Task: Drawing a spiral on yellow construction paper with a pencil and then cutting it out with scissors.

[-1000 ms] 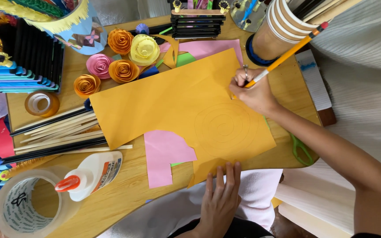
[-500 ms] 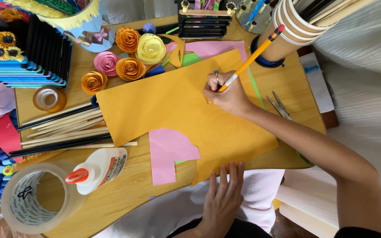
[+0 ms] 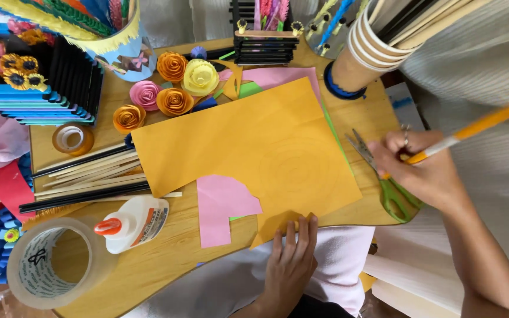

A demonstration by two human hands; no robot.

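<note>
Two hands are at the wooden table [image 3: 360, 109]; the left hand [image 3: 290, 262] lies flat with fingers spread, open, pressing the near edge of the orange paper sheet [image 3: 248, 138], which sits in the middle of the table; the right hand [image 3: 422, 171] is beside the sheet's right edge, its fingers closed around an orange pencil [image 3: 478, 126]; a faint spiral is drawn on the sheet, so I judge that the drawing step is at its end; the green-handled scissors [image 3: 384, 176] lie directly under this hand, partly hidden by it; taking them calls for a free grip, so the pencil has to be put down first.

A pink paper piece [image 3: 219, 206] overlaps the sheet's near-left corner and can be in the way of cutting; the white glue bottle [image 3: 134, 222] and the big clear tape roll [image 3: 48, 265] stand at the near left, well apart; rolled paper roses [image 3: 175, 82] lie touching the far-left edge; a bundle of thin sticks [image 3: 89, 174] lies left of the sheet; a paper cup [image 3: 372, 47] with sticks stands at the far right.
</note>
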